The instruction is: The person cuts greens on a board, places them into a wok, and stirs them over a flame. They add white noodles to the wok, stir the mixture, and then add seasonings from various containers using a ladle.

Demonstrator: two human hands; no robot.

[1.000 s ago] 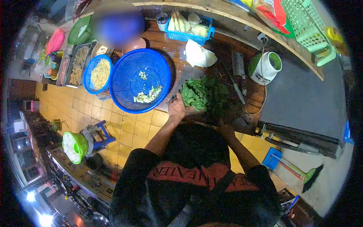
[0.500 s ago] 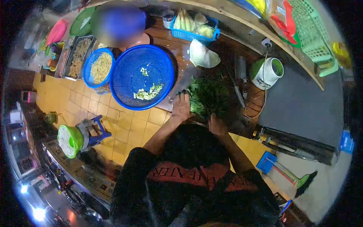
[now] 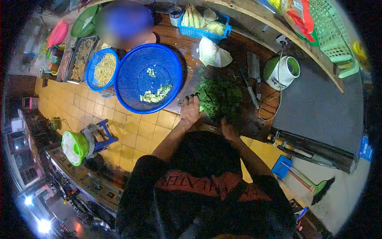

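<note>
A bunch of dark leafy greens [image 3: 221, 97] lies on the board at the table edge in front of me. My left hand [image 3: 190, 110] rests against its left side, fingers stretched out and a little apart. At the near edge of the greens is my right hand [image 3: 228, 129]; its fingers are lost in the dark, so their grip does not show. Left of my left hand stands a large blue colander [image 3: 124, 85] with chopped pale green pieces [image 3: 156, 95] in it. Beyond the greens sits a white cabbage [image 3: 215, 53].
A cleaver [image 3: 253, 67] and a knife [image 3: 250, 93] lie right of the greens, near a white container [image 3: 283, 73] with a cord. A blue basket [image 3: 205, 34] of vegetables stands at the back. Noodles fill a smaller blue basket [image 3: 90, 73] at left, near a person [image 3: 123, 24].
The greens look more spread out and show more lit leaf. My left hand's fingers are slightly more spread at their side. My right hand has barely moved.
</note>
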